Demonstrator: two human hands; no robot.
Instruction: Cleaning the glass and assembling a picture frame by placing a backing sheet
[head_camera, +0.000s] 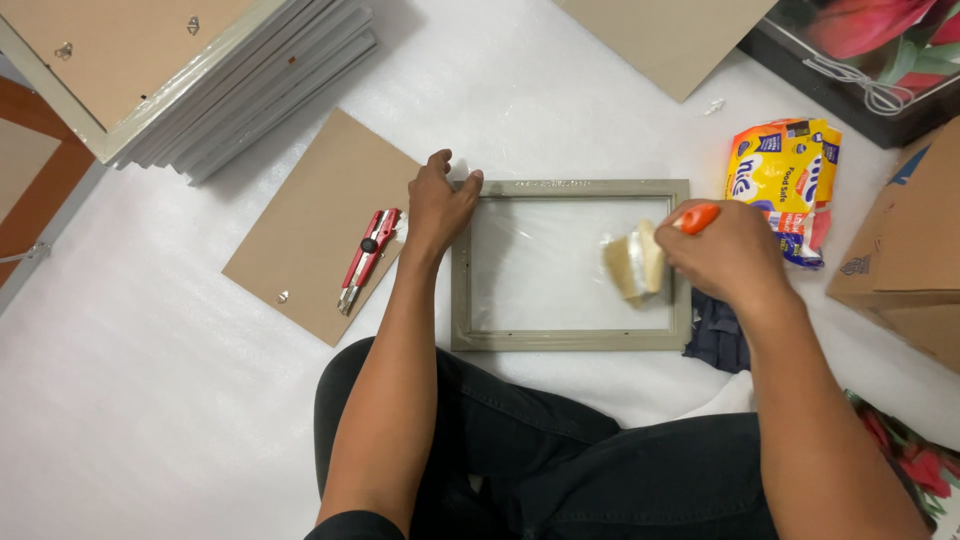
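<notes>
A grey-green picture frame (570, 266) lies flat on the white foam sheet (150, 400), its long axis running left to right across the person's lap, the glass pane facing up. The left hand (437, 203) presses down on the frame's upper left corner, fingers spread apart, thumb on the top rail. The right hand (725, 250) is clamped around an orange handle (697, 217), and a tan sponge pad (635, 263) sticks out to its left, pressed to the glass near the frame's right end. Just left of the left hand, a red utility knife (367, 259) rests on a brown backing board (315, 225), blade end pointing toward the person. Just beyond the right hand sits a yellow packet (785, 170); below its wrist, a dark cloth (720, 335). Far up-left of the left hand, a stack of frames (200, 80) lies face down. A cardboard box (905, 250) stands right of the right hand.
</notes>
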